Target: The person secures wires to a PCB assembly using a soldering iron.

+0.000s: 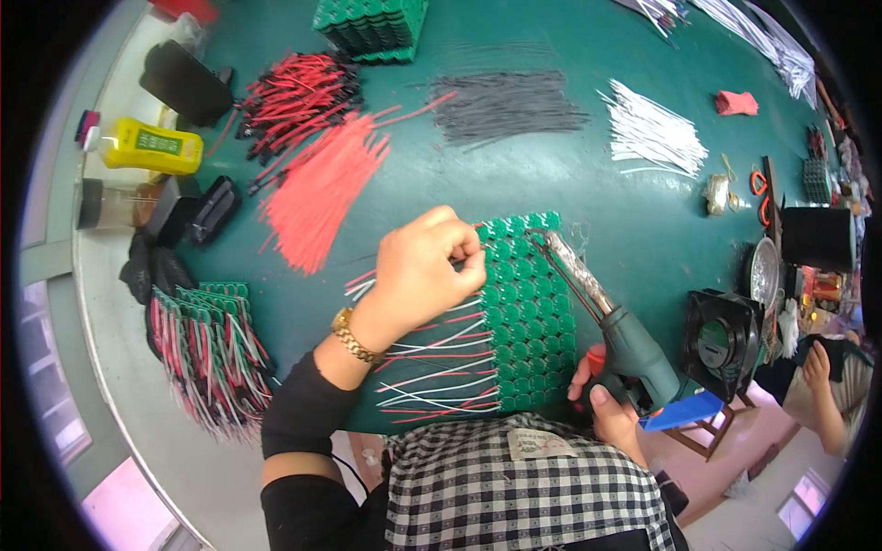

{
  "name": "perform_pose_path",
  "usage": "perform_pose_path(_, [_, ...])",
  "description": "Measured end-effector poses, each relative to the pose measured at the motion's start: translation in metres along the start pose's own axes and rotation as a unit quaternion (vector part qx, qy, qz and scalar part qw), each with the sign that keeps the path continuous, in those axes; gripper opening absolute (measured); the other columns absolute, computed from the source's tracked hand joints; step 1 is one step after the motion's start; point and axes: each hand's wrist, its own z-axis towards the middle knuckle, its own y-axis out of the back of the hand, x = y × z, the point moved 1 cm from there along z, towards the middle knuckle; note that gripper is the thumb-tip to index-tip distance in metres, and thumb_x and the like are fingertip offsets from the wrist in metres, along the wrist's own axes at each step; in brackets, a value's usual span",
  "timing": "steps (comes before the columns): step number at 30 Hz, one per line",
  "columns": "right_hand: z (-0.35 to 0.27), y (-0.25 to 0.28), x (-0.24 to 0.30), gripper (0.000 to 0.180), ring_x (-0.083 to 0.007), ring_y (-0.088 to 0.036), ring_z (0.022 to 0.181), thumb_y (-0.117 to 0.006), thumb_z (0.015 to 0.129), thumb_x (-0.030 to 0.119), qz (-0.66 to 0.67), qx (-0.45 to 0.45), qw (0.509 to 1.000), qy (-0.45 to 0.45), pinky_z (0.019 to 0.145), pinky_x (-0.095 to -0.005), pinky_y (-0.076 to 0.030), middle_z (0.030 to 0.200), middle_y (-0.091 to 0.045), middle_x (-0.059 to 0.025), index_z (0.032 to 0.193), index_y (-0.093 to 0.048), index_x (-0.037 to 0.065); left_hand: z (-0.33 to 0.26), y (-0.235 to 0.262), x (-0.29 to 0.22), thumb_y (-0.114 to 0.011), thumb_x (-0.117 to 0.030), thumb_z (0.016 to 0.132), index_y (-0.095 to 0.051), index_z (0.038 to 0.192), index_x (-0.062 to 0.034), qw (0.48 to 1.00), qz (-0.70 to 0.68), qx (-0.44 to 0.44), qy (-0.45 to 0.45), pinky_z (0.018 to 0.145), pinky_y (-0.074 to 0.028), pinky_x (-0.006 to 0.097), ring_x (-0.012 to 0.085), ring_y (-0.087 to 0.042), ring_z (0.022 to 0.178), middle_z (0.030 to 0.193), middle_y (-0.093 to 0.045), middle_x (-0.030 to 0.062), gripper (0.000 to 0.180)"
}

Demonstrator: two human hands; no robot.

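A panel of round green circuit boards (531,312) is laid flat on the green table (643,220), directly in front of the seated person and between the two hands. Thin red and white wires (441,372) are fanned out from its left edge, probably so that the right side is left clear for the tool. The fingertips of the left hand (424,262) are pinched together at the panel's upper left corner; whether a wire is gripped there cannot be told, as the fingers hide it. A green-handled soldering gun (634,354) is clasped in the right hand (611,413), its foil-wrapped barrel slanted up and left, seemingly so that its tip can be brought near the pinch. Loose red (322,207), black (505,106) and white wires (657,129) are sorted by colour beyond, presumably for easy reach. The panel is seen as glossy, with its discs packed in tidy rows
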Motion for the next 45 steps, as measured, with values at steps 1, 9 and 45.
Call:
perform_pose_path(1, [0.001, 0.000, 0.000, 0.055, -0.0191, -0.056, 0.070, -0.069, 0.078, 0.027, 0.009, 0.010, 1.000, 0.008, 0.063, -0.0310, -0.048, 0.087, -0.057, -0.0105, 0.122, -0.047, 0.001, -0.001, 0.001, 0.001, -0.069, -0.009, 0.066, -0.059, 0.064, -0.0098, 1.000, 0.016, 0.006, 0.010, 0.049, -0.046, 0.031, 0.0195, -0.058, 0.054, 0.066, -0.056, 0.0025, 0.010])
perform_pose_path(9, [-0.005, 0.006, -0.004, 0.045, -0.0146, -0.058, 0.070, -0.065, 0.082, 0.015, 0.012, 0.035, 0.999, 0.027, 0.057, -0.0261, -0.046, 0.089, -0.059, -0.0068, 0.122, -0.050, 0.003, 0.001, 0.004, -0.003, -0.069, -0.008, 0.071, -0.061, 0.070, -0.0050, 0.998, 0.008, 0.067, -0.002, 0.055, -0.049, 0.029, 0.0177, -0.061, 0.059, 0.068, -0.058, 0.0065, 0.008])
perform_pose_path(45, [-0.007, 0.019, -0.009, 0.042, -0.0146, -0.057, 0.069, -0.062, 0.086, 0.018, -0.090, 0.082, 0.989, 0.082, 0.056, -0.0264, -0.045, 0.089, -0.058, -0.0085, 0.125, -0.049, 0.007, 0.019, 0.051, -0.037, -0.067, 0.001, 0.079, -0.065, 0.082, -0.0003, 0.985, 0.007, -0.007, -0.173, 0.060, -0.050, 0.028, 0.0171, -0.062, 0.068, 0.084, -0.066, 0.0092, 0.004])
